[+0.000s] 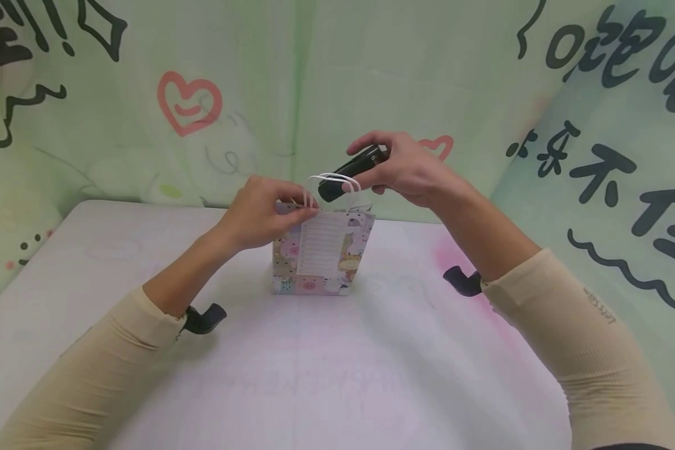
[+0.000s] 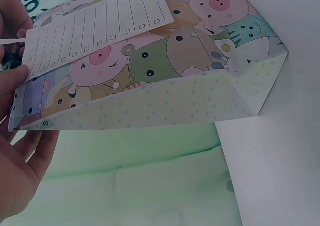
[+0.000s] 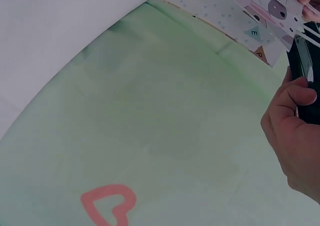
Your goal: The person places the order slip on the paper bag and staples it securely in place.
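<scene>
A small paper gift bag (image 1: pixel 309 286) printed with cartoon animals stands upright on the table, a white lined panel (image 1: pixel 322 244) on its front. My left hand (image 1: pixel 255 212) pinches the bag's top edge at its left side, close to the white cord handles (image 1: pixel 332 176). Above the bag's opening, my right hand (image 1: pixel 410 165) holds a black oblong object (image 1: pixel 354 170) at a tilt, its lower end behind the handles. What kind of object it is I cannot tell. In the left wrist view the bag's patterned side (image 2: pixel 200 100) shows. The bag's inside is hidden.
The white table (image 1: pixel 315 375) has a rounded edge and stands against a pale green cloth backdrop (image 1: pixel 371 62) with hearts and dark lettering. Black wrist mounts (image 1: pixel 205 319) stick out from both sleeves.
</scene>
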Demonstrator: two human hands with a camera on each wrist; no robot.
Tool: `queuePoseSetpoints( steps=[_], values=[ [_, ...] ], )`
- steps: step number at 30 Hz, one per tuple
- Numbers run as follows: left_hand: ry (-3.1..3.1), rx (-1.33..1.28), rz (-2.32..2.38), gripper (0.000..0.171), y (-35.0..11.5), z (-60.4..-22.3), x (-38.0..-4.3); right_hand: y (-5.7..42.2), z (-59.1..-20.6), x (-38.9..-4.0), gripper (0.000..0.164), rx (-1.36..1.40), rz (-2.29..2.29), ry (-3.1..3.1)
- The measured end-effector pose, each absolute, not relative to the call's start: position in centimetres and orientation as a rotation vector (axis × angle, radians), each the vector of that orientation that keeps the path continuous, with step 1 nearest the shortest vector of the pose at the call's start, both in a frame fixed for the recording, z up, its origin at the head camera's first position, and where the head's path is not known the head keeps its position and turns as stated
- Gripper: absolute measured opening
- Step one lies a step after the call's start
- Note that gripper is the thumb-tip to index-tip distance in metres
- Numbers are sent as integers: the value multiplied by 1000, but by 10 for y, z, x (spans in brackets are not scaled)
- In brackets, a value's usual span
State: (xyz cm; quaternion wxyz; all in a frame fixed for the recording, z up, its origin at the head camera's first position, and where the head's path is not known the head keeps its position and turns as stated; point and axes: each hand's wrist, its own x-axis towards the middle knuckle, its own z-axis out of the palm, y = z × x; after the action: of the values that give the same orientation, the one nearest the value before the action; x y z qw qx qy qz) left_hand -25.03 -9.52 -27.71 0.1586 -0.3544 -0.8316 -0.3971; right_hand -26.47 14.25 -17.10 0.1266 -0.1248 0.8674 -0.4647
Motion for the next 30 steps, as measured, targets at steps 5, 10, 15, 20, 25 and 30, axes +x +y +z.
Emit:
queuePoseSetpoints(
  steps=[5,10,15,20,25,30],
  values=[
    [-2386,-1007,-1134,6,-95,-277,-250,142,-173,-261,57,-248,-1575,2381],
    [-2382,-1007,-1134,7,-95,-277,-250,141,-175,-258,55,-207,-1706,2263],
    [-2378,-1008,-1134,6,-95,-277,-250,140,-178,-256,56,-216,-1774,2206],
    [-2395,-999,-1142,7,-95,-278,-249,138,-181,-255,67,-204,-1839,2155],
    [-2405,-995,-1148,8,-95,-278,-249,138,-183,-253,69,-210,-1839,2148],
    [-2397,-997,-1147,8,-96,-277,-250,136,-184,-252,69,-247,-1787,2191]
  ],
)
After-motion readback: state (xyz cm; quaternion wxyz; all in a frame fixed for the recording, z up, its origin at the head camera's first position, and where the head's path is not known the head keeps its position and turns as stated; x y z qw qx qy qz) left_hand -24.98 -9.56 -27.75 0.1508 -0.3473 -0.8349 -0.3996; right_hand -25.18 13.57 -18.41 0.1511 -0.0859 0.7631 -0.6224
